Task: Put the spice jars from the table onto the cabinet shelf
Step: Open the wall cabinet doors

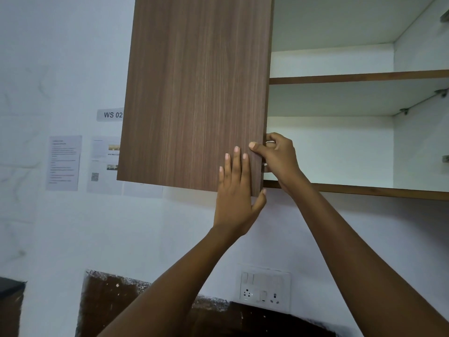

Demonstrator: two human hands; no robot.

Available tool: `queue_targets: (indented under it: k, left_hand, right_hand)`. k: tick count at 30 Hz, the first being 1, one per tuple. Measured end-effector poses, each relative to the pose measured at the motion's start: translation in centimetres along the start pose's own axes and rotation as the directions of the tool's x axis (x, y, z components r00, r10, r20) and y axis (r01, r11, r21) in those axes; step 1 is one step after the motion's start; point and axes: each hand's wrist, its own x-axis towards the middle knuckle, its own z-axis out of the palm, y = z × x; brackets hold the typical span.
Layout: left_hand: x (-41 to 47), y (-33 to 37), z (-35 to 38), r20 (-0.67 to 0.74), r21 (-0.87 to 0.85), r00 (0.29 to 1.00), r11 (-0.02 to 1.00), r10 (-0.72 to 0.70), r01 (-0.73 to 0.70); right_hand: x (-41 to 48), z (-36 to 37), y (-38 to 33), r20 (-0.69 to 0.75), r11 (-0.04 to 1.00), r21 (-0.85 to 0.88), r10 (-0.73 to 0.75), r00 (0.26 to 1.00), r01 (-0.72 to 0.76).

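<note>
A: Nearest first, two bare forearms, left forearm (170,288) and right forearm (364,251), both reaching up from the bottom edge.

B: Hands?

A: Left hand (237,190) lies flat on the front of the cabinet door (194,93) near its lower right corner. Fingers are straight and pointing up, and the thumb tip sits at the door's bottom corner. Right hand (279,159) pinches the door's free edge just above, with the thumb on the wood-grain front and the fingers curled round behind.

B: So the hands are close?

A: Just beside each other, not touching — right higher, left lower.

B: Door state?

A: Swung open, brown face toward the camera, covering the left part of the cabinet.

B: Task target?

A: Cabinet shelf (359,77) is a brown-edged board across the white interior, right of the door and above the right hand. The bottom board (364,190) runs behind the right wrist.

B: Background, quick.

A: White wall with a "WS 02" label (110,115) partly behind the door, and printed sheets (64,162) taped below it. Switch-and-socket plate (264,288) sits low between the forearms, with a dark rough-edged patch (109,307) at bottom left.
</note>
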Motion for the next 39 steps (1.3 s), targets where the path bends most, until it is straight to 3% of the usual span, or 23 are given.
queue_targets:
  k: [14,29,39]
  left_hand:
    - [-2.7,-1.5,-8.1,0.019,-0.193,0.996,0.978,0.087,-0.081]
    - [-6.7,-6.1,-20.4,0.005,-0.447,0.99,0.886,0.142,-0.125]
    - [-9.5,-12.0,-28.9,-0.002,-0.416,0.991,0.901,0.135,-0.124]
  right_hand:
    - [-5.2,3.4,-7.3,-0.12,0.988,-0.124,-0.102,0.987,0.087]
    - [-10.1,11.1,-15.6,-0.239,0.926,-0.31,-0.296,0.925,0.216]
    - [-12.9,18.9,-21.6,-0.243,0.879,-0.369,-0.405,0.881,0.302]
